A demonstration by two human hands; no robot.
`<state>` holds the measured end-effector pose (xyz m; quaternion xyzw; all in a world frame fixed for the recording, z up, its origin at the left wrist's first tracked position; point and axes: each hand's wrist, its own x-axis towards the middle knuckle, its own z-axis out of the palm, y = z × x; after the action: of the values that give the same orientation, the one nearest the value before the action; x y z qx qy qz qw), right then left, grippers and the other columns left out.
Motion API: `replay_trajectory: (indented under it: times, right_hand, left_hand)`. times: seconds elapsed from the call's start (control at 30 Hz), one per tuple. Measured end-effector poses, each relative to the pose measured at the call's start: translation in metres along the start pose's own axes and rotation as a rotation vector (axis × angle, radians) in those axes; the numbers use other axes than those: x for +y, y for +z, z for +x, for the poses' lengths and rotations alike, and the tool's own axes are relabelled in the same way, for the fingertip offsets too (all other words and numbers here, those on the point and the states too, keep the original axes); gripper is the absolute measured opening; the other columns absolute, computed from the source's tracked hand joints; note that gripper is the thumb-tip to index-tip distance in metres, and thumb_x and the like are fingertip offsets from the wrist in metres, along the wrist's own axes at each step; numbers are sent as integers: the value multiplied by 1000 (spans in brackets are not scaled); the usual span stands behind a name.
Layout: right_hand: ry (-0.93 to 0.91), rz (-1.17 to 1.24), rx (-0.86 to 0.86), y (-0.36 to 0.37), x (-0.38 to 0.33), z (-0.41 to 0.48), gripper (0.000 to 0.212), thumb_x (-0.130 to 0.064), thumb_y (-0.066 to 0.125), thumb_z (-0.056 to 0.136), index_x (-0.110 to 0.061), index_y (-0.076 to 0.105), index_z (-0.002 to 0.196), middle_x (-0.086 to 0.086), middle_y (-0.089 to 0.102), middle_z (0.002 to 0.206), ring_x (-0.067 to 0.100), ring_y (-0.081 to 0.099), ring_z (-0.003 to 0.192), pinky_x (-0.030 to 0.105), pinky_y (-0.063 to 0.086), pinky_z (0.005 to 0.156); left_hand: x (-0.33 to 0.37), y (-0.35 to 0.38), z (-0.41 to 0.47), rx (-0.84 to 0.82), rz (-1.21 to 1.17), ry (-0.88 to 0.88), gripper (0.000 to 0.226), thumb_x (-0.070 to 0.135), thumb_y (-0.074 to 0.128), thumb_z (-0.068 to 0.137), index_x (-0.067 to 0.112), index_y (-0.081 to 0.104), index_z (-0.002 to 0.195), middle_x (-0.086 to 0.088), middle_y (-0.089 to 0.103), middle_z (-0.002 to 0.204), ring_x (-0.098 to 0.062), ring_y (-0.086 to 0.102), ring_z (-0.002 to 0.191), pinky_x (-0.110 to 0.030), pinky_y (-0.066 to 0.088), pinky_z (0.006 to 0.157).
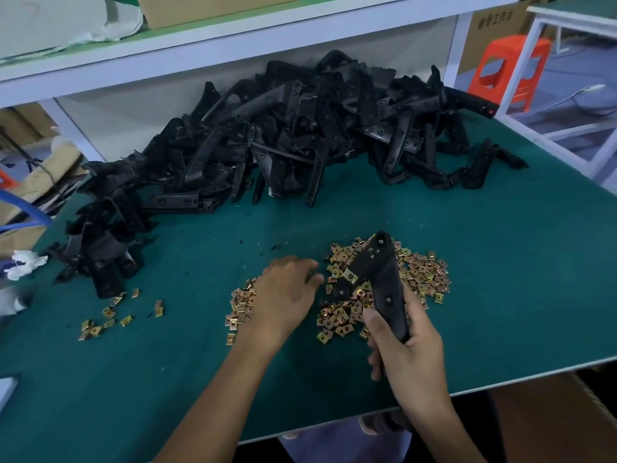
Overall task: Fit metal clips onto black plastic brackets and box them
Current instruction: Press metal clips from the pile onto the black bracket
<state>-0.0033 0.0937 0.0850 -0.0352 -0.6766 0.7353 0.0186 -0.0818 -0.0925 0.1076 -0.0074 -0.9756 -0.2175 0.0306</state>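
A black bracket (375, 279) stands tilted over the near middle of the counter (500, 262), its lower end gripped in the right hand (412, 355), whose fingers (375, 364) and thumb curl round it. One metal clip (350, 275) sits on its short side arm. Beneath and around it lies a heap of clips (420, 275), brass-coloured and loose. The left hand (287, 295) rests palm down just beside the bracket, its fingers (309, 267) bent onto the clips; whether they pinch one I cannot tell. A smaller scatter of clips (110, 317) lies well to the left. A big pile of brackets (283, 138) fills the back of the counter under a white shelf (233, 48) carrying a cardboard box (213, 8). An orange stool (510, 68) stands beyond the right edge.
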Motion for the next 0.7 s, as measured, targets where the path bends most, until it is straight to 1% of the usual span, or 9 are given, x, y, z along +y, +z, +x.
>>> replay_trajectory:
  times: [0.1,0.2,0.3,0.37,0.4,0.47,0.53,0.6,0.7]
  right_hand:
    - [2,4,2,0,1,0,50,-31,70,93,-66,53,125,6,60,65,21,52,50,33,48,43]
    - [-7,-6,-6,-1,3,0,50,-30,71,93,-64,54,125,6,59,65,20,52,49,33,48,42]
    - [-15,-24,-10,-1,4,0,50,-29,71,93,-62,54,126,6,60,64,20,53,48,33,48,41]
    - [-17,-43,-12,-1,6,0,50,-29,72,93,-62,55,126,6,61,65,20,54,48,33,49,42]
    - [-19,-53,-14,-1,6,0,50,-29,72,93,-61,55,127,5,61,66,20,54,48,33,49,42]
    - [-25,-72,-26,-1,7,0,49,-30,71,94,-58,54,129,3,61,66,19,54,47,33,49,42]
    - [-31,-87,-41,-1,8,0,49,-29,71,94,-57,54,131,2,60,65,18,53,47,32,49,42]
    - [-36,-105,-50,-1,9,-1,51,-30,71,93,-57,53,133,1,61,65,18,53,47,32,48,42]
    - [-48,-132,-61,1,10,-2,55,-32,71,92,-59,50,134,-2,64,67,17,53,47,31,49,42]
  left_hand:
    - [3,5,2,-13,9,4,16,27,61,98,20,71,109,-1,69,106,-23,61,103,-39,49,86]
    - [1,3,-1,-19,-112,-25,2,22,65,96,20,64,96,5,68,92,-17,62,88,-32,47,73]
    - [-5,-4,-4,-43,-322,-109,4,24,61,99,25,63,103,16,64,89,-5,62,83,-17,46,71]
    - [-7,-12,-10,-44,-474,-138,15,26,57,103,34,67,110,23,66,95,8,62,86,-6,44,70]
    - [-6,-17,-13,-28,-553,-143,18,24,57,103,37,69,107,24,69,96,12,62,88,-3,43,70]
    - [-2,-28,-19,33,-716,-164,20,19,62,100,36,72,100,21,73,95,10,64,87,-7,46,72]
    - [3,-38,-25,81,-862,-186,15,14,67,96,27,72,101,11,76,96,0,68,86,-13,50,72]
    - [9,-47,-28,67,-971,-177,12,11,65,97,20,68,104,2,78,96,-8,70,84,-18,53,70]
    - [19,-54,-33,34,-1034,-138,11,11,62,99,20,67,103,-3,78,92,-10,68,79,-21,55,71]
